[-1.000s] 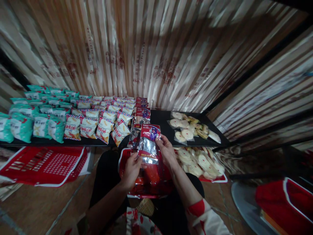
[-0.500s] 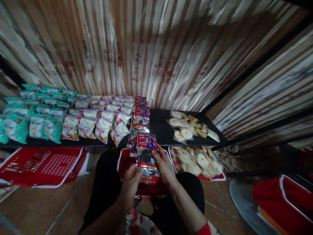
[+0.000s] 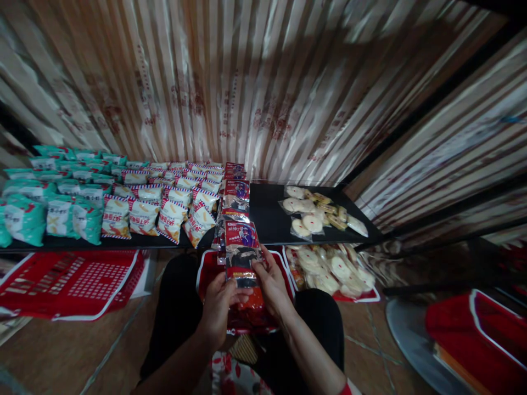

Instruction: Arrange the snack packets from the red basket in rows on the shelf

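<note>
My right hand grips a dark red and black foil snack packet by its right side, thumb on the front. At the packet's lower left corner, my left hand pinches the edge, its other fingers reaching under the bottom. The packet is tilted up at the front edge of a black shelf. Directly behind it stands a row of matching packets. Below my hands, between my knees, is a red basket with white rim, holding red packets.
Left on the shelf are white snack bags and teal bags. Wrapped round flat pieces lie at right, above a basket of similar pieces. Red baskets stand at floor level on both sides. A striped curtain hangs behind.
Both hands have raised the packet slightly and shifted it forward and left, toward the row. The left fingers now show more below the packet's bottom edge.
</note>
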A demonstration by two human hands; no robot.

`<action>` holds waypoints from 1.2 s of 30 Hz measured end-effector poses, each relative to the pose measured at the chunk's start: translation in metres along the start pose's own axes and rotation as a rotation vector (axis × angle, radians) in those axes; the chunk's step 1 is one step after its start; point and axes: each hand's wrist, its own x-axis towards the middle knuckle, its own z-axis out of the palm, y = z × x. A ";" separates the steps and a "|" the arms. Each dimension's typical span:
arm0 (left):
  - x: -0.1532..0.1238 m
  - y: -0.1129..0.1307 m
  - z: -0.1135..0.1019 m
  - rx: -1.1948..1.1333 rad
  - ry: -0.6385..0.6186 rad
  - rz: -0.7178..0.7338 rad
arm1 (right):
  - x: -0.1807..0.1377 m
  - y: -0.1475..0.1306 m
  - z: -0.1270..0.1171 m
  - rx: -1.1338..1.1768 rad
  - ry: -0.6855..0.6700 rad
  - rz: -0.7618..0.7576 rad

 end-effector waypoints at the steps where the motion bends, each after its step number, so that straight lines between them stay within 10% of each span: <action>1: 0.001 0.000 0.000 -0.004 -0.003 0.007 | 0.000 0.000 0.001 0.011 0.004 -0.005; 27: 0.027 0.013 -0.018 0.321 0.094 0.103 | 0.020 0.020 -0.003 -0.170 0.058 -0.122; 36: 0.029 0.062 -0.006 1.217 0.013 0.941 | 0.028 0.030 -0.012 -0.146 0.057 -0.133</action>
